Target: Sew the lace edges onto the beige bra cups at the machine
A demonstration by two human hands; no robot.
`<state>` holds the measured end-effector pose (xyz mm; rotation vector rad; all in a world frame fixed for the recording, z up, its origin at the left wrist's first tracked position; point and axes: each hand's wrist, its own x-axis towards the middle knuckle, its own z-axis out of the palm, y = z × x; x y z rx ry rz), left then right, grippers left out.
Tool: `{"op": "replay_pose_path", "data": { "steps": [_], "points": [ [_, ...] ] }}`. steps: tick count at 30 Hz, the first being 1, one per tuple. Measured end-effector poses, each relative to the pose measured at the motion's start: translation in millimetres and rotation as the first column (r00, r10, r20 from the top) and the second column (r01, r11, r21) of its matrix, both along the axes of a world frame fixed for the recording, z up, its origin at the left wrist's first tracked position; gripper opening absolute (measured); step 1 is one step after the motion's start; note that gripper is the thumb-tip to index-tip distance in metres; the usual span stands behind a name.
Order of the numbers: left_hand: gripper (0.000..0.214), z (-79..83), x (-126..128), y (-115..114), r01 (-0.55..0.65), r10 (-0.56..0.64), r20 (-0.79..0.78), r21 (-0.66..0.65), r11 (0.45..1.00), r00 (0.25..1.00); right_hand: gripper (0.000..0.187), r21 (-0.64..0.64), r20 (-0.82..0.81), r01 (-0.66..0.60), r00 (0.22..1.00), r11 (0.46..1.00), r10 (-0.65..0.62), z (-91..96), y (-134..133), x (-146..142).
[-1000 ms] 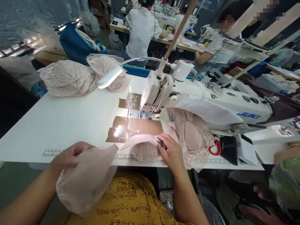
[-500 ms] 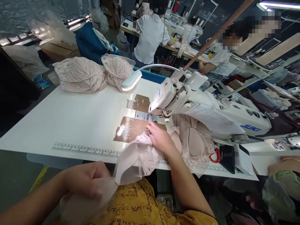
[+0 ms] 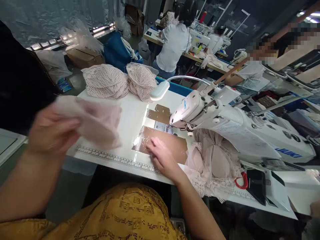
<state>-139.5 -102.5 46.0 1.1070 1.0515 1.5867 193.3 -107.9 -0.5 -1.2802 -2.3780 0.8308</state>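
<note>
My left hand (image 3: 51, 131), blurred by motion, is raised over the left part of the table and closed on a pale pink lace and mesh bra cup (image 3: 101, 125). The cup hangs out to the right of my fingers. My right hand (image 3: 163, 158) holds nothing; its fingers are apart and its tips rest on the brown covering (image 3: 175, 145) in front of the sewing machine (image 3: 222, 123). Right of that hand, more beige lace and mesh bra pieces (image 3: 220, 163) lie bunched under the machine arm.
Two stacks of lace cups (image 3: 105, 81) stand at the table's back left. A lamp head (image 3: 160, 90) hangs near the needle. Red-handled scissors (image 3: 242, 181) and a dark phone (image 3: 256, 186) lie at the right. A printed ruler (image 3: 120, 161) runs along the front edge. Co-workers sit beyond.
My left hand has swung up and left from my lap with the bra cup. The lace has left my right hand, whose fingers now lie on the brown covering. The view has turned left.
</note>
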Motion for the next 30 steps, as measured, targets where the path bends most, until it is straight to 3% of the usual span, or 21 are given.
{"op": "replay_pose_path", "data": {
  "steps": [1,2,4,8,11,15,18,20,26,30],
  "points": [
    [0.033,-2.1,11,5,0.059,-0.059,0.002,-0.082,0.995,0.998,0.038,-0.056,-0.092,-0.135,0.987,0.989,0.129,2.4,-5,-6],
    [0.04,-6.6,21,9,0.181,-0.19,-0.029,-0.194,0.964,0.981,0.037,-0.126,-0.194,-0.23,0.96,0.965,0.203,4.5,-11,-9],
    [0.053,-20.3,36,13,0.344,-0.391,-0.057,-0.37,0.863,0.919,0.036,-0.24,-0.341,-0.286,0.92,0.928,0.195,7.0,-18,-9],
    [0.061,-45.4,49,12,0.442,-0.521,-0.105,-0.404,0.801,0.847,0.045,-0.229,-0.38,-0.123,0.924,0.966,0.027,12.2,-14,-2],
    [0.064,-49.1,50,9,0.526,-0.609,-0.164,-0.364,0.768,0.776,0.051,-0.271,-0.367,0.001,0.924,0.962,-0.105,22.6,-2,-7],
    [0.059,-44.8,49,7,0.62,-0.683,-0.185,-0.304,0.724,0.707,0.047,-0.419,-0.396,0.055,0.887,0.906,-0.237,36.7,14,-29],
    [0.047,-42.8,46,5,0.67,-0.746,-0.158,-0.347,0.656,0.648,0.045,-0.627,-0.422,-0.02,0.849,0.779,-0.318,38.1,24,-47],
    [0.043,-42.0,44,5,0.672,-0.76,-0.156,-0.38,0.636,0.631,0.041,-0.677,-0.442,-0.078,0.838,0.732,-0.32,34.8,28,-55],
    [0.042,-42.1,43,5,0.646,-0.759,-0.276,-0.404,0.648,0.59,0.038,-0.648,-0.468,-0.088,0.83,0.757,-0.304,21.9,33,-69],
    [0.062,-37.5,41,12,0.66,-0.725,-0.462,-0.329,0.675,0.511,0.038,-0.579,-0.464,-0.075,0.849,0.812,-0.253,16.4,29,-63]
  ]
}}
